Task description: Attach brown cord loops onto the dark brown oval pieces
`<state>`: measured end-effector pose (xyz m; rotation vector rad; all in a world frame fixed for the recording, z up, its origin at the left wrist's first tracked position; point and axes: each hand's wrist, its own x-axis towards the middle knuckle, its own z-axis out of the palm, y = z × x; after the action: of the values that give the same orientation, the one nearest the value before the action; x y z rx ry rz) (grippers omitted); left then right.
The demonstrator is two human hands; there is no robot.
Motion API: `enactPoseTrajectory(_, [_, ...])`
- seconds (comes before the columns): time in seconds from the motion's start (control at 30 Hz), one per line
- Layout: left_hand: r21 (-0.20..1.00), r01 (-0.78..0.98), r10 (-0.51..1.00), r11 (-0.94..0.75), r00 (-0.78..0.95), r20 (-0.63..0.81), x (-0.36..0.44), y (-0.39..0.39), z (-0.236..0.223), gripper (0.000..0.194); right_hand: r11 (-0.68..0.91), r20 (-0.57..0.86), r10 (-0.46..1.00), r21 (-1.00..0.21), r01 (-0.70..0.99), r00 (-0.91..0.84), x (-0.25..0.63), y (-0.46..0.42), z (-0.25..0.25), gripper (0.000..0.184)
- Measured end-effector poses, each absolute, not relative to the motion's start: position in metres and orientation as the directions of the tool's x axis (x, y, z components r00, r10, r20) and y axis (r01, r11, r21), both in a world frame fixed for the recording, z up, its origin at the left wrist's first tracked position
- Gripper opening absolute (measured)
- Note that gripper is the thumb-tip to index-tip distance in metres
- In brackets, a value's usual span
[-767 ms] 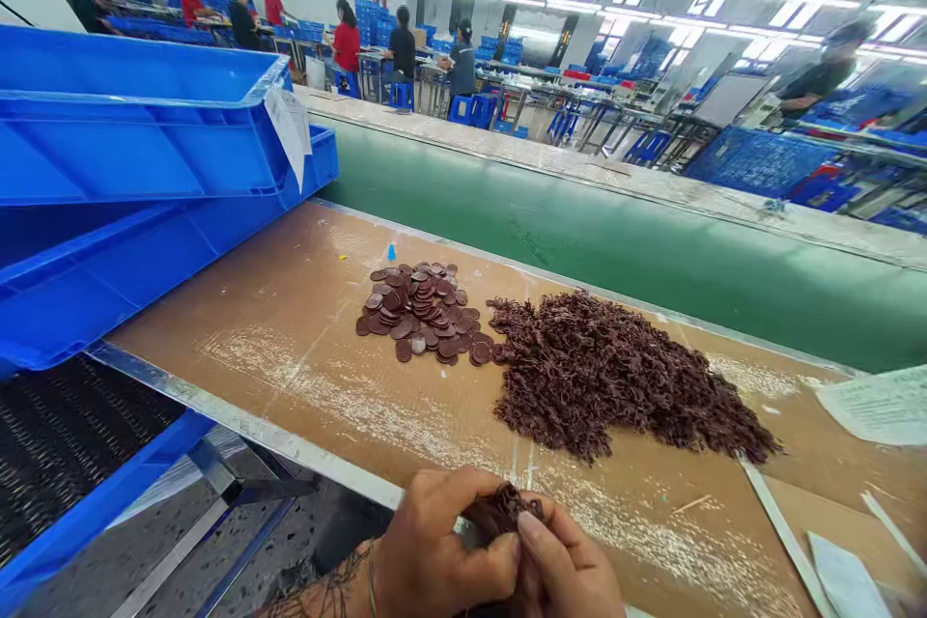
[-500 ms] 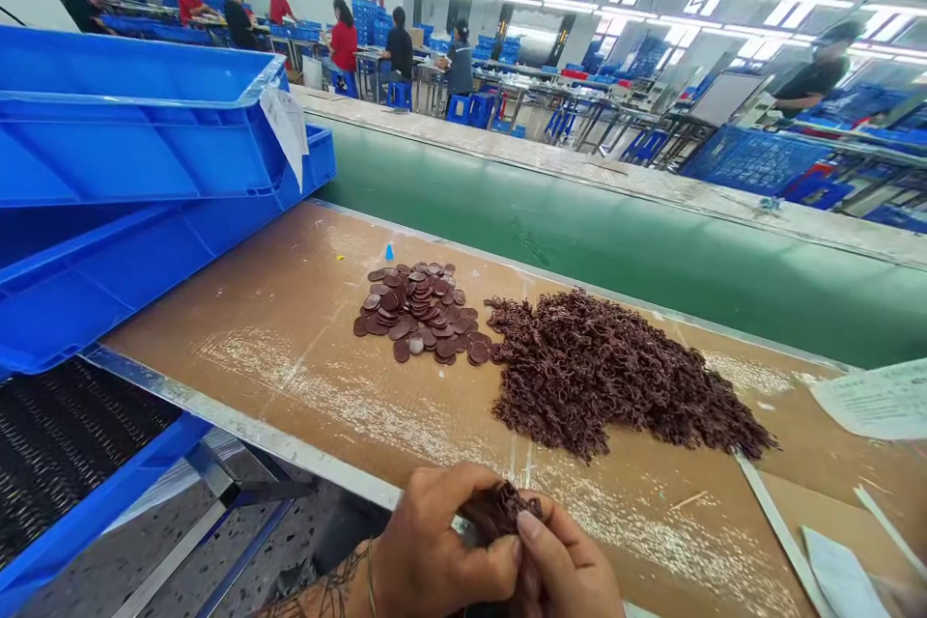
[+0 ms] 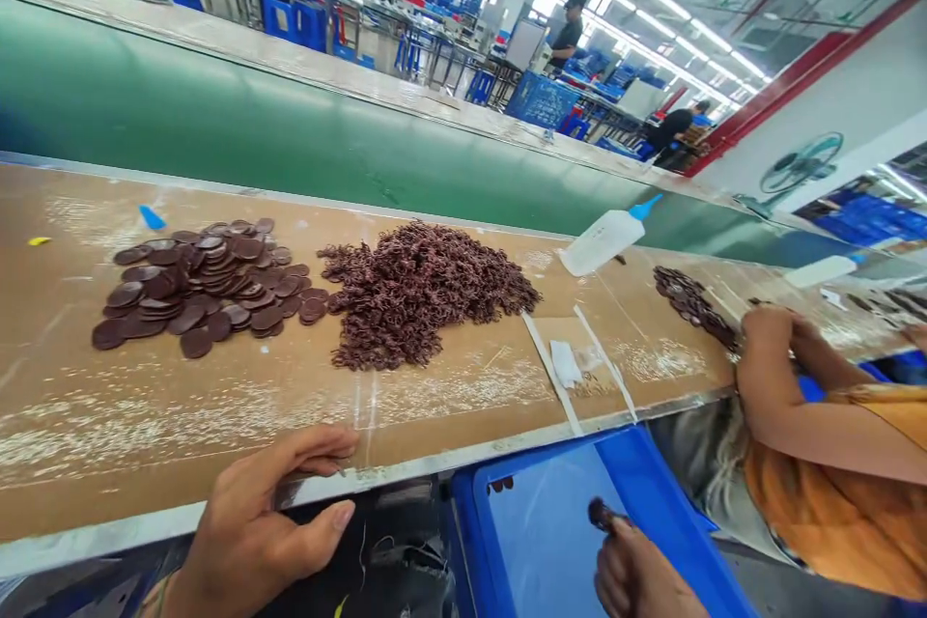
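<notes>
My left hand (image 3: 265, 521) rests at the metal front edge of the brown worktable (image 3: 449, 401), fingers apart and curved, holding nothing I can see. My right hand (image 3: 637, 575) is low at the right, over a blue bin (image 3: 550, 541), its fingers pinched on a small dark brown piece (image 3: 600, 512). On the table lie a heap of brown round discs (image 3: 203, 285) and, just right of it, a pile of tangled brown small parts (image 3: 420, 290).
A green conveyor belt (image 3: 217, 130) runs behind the table. A white squeeze bottle (image 3: 604, 237) lies at its edge. A co-worker's arm and orange sleeve (image 3: 818, 406) are at the right, near another heap of discs (image 3: 691, 304). Other people work at far tables.
The view has swung right and down. My hands, earlier together on a clump of brown parts, have separated: the left now sits at the table edge, the right is down over the blue bin.
</notes>
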<state>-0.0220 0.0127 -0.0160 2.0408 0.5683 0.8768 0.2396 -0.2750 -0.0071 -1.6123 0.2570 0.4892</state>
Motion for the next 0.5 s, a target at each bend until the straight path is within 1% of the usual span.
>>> enactPoseTrajectory(0.07, [0.817,0.091,0.655,-0.569,0.652,0.383,-0.022,0.013,-0.016,0.042,-0.178,-0.505,0.024,-0.851,-0.493,0.863,0.25,-0.284,-0.047,0.046])
enactPoseTrajectory(0.1, [0.809,0.105,0.658,-0.578,0.647,0.385,-0.021,0.013,-0.015,0.04,-0.201,-0.523,0.001,-0.835,-0.513,0.852,0.254,-0.284,-0.067,0.045])
enactPoseTrajectory(0.17, [0.798,0.133,0.662,-0.588,0.645,0.381,-0.021,0.013,-0.014,0.036,-0.244,-0.559,-0.001,-0.804,-0.542,0.829,0.262,-0.281,-0.102,0.047])
enactPoseTrajectory(0.23, [0.8,0.14,0.661,-0.583,0.655,0.367,-0.022,0.014,-0.014,0.033,-0.295,-0.58,0.0,-0.778,-0.554,0.815,0.271,-0.276,-0.127,0.046])
enactPoseTrajectory(0.33, [0.809,0.154,0.673,-0.567,0.653,0.347,-0.024,0.014,-0.014,0.032,-0.345,-0.599,-0.015,-0.749,-0.566,0.801,0.285,-0.269,-0.146,0.04])
enactPoseTrajectory(0.5, [0.788,0.193,0.678,-0.585,0.649,0.345,-0.024,0.014,-0.017,0.03,-0.364,-0.615,-0.004,-0.734,-0.573,0.789,0.299,-0.259,-0.157,0.036])
